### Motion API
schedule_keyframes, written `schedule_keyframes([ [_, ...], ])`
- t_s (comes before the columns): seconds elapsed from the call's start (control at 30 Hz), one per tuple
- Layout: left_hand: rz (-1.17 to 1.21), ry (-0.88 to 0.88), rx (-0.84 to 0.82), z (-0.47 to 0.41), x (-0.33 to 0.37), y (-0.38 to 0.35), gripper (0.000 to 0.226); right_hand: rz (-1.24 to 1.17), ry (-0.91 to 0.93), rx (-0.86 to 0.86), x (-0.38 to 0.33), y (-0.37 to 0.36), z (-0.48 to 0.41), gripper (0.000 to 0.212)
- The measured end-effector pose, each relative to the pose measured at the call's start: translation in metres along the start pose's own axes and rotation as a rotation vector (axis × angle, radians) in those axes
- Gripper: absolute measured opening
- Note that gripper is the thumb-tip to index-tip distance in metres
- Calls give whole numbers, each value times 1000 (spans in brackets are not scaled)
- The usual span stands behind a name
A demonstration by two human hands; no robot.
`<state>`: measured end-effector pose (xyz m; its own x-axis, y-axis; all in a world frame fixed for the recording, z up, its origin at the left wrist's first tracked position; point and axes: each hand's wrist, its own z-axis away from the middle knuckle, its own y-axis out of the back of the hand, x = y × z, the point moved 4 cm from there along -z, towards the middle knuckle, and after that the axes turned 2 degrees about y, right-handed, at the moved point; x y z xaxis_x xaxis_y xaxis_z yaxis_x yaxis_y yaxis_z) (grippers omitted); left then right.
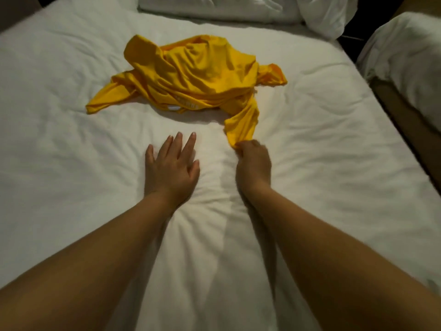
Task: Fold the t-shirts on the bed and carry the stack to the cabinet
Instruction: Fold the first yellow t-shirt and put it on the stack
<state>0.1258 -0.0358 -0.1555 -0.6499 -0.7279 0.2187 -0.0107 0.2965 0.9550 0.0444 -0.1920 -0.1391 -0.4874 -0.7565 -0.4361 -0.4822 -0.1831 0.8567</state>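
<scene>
- Shirt (191, 75): one yellow t-shirt, crumpled in a loose heap on the bed (71, 163), lying beyond both hands; one end of it trails down to the right hand.
- Right hand (254, 161): fingers curled, pinching the trailing yellow end at its tip. Whether that end is a sleeve or a hem corner cannot be told.
- Left hand (171, 163): open, fingers straight and slightly spread, palm down on the white cover just beside the right hand; it holds nothing and is apart from the shirt.
- Pillows (219, 8): white, far beyond the shirt at the head of the bed.
- Second bed (405, 56): white bedding, off to the right of the right hand.
- Handling (judged): the fabric looks thin, light and limp, so it will drape and bunch rather than keep a shape; a pull on one end will likely drag the heap, not spread it.
- Where to hold (judged): both shoulder seams or both hem corners, one per hand, to shake it flat before folding.
- Progress (judged): folding not yet begun; no stack or cabinet is in view.
</scene>
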Motion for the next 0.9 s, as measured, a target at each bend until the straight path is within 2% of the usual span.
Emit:
schedule_keyframes([
  [0.07,50,-19,-37,26,4,6,62,-101,-32,-19,-5,10,39,24],
  [0.2,146,-26,-144,95,16,28,64,-277,-227,-130,-24,35,127,27],
  [0.3,246,-74,-236,145,35,52,66,-371,-237,-231,-47,68,177,28],
  [0.43,390,-190,-225,184,71,117,73,-433,-193,-125,-80,135,206,29],
  [0.57,415,-278,-114,196,93,194,57,-518,-94,25,-109,205,231,28],
  [0.63,387,-347,-82,200,102,227,56,-632,-91,82,-119,241,242,23],
  [0.77,485,-317,-120,226,120,283,51,-814,-42,87,-135,302,264,16],
  [0.9,554,-253,-148,254,138,322,66,-980,-40,77,-148,353,282,11],
])
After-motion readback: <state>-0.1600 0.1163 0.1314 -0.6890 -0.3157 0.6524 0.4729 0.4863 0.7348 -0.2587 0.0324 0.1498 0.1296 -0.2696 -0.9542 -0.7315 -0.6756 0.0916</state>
